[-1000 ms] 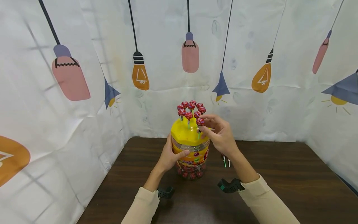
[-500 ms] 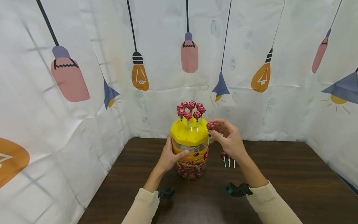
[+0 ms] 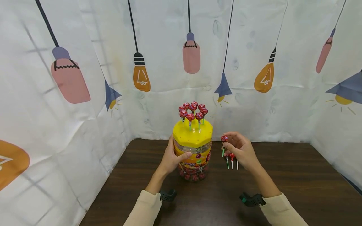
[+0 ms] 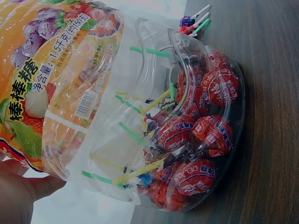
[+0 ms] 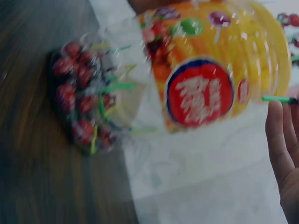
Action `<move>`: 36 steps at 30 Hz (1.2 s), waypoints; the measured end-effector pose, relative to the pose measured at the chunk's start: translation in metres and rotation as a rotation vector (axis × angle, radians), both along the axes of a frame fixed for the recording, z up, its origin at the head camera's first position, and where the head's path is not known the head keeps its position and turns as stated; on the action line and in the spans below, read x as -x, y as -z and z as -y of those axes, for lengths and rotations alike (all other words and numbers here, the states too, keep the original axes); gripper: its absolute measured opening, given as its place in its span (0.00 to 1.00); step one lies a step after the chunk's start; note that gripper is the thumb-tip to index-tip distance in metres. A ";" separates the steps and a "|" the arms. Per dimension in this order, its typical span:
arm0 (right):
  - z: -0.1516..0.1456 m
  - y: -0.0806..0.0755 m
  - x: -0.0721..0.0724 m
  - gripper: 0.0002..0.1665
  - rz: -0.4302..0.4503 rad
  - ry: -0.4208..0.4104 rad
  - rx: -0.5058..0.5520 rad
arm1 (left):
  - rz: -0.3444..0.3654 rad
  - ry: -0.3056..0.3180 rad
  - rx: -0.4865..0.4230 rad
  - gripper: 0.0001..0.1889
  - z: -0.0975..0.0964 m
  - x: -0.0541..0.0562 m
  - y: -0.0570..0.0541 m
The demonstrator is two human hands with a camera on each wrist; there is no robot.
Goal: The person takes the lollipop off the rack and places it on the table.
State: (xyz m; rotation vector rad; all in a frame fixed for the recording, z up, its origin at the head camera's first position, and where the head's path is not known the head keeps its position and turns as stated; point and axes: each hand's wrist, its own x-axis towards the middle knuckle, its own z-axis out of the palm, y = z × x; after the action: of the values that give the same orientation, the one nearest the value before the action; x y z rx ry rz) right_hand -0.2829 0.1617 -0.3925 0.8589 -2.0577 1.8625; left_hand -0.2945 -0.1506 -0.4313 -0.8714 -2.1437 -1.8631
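A clear plastic candy jar (image 3: 195,157) with a yellow lid (image 3: 192,135) stands upright on the table, red-wrapped lollipops (image 4: 217,88) lying in its bottom. Several lollipops (image 3: 190,117) stick up by their sticks from holes in the lid. My left hand (image 3: 172,158) grips the jar's left side, thumb across the front of the label. To the right of the jar, my right hand (image 3: 240,150) pinches one red lollipop (image 3: 224,138), its green stick (image 5: 275,99) pointing down. Below that hand, loose lollipops (image 3: 232,160) lie side by side on the table.
The dark wooden table (image 3: 282,182) reaches back to a white curtain (image 3: 167,116) printed with hanging lamps. Dark straps (image 3: 252,199) with camera mounts sit on both wrists.
My right hand has carried the lollipop from above the lid to the right and down, over the loose lollipops. My left hand stays on the jar.
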 end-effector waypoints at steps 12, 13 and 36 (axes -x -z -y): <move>-0.021 0.010 0.010 0.21 0.053 -0.012 -0.021 | -0.003 -0.008 0.011 0.49 0.000 -0.001 -0.003; -0.022 0.010 0.011 0.21 0.057 -0.008 -0.023 | -0.004 -0.006 0.011 0.49 0.000 -0.002 -0.003; -0.069 0.018 0.022 0.25 0.166 0.100 -0.036 | -0.010 0.003 0.004 0.49 -0.001 -0.003 -0.002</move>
State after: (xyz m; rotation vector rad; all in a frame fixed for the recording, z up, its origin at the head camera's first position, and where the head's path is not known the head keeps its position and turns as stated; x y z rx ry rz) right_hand -0.3052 0.2304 -0.4108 0.6152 -2.1934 1.9057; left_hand -0.2920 -0.1499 -0.4298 -0.8832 -2.1422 -1.8521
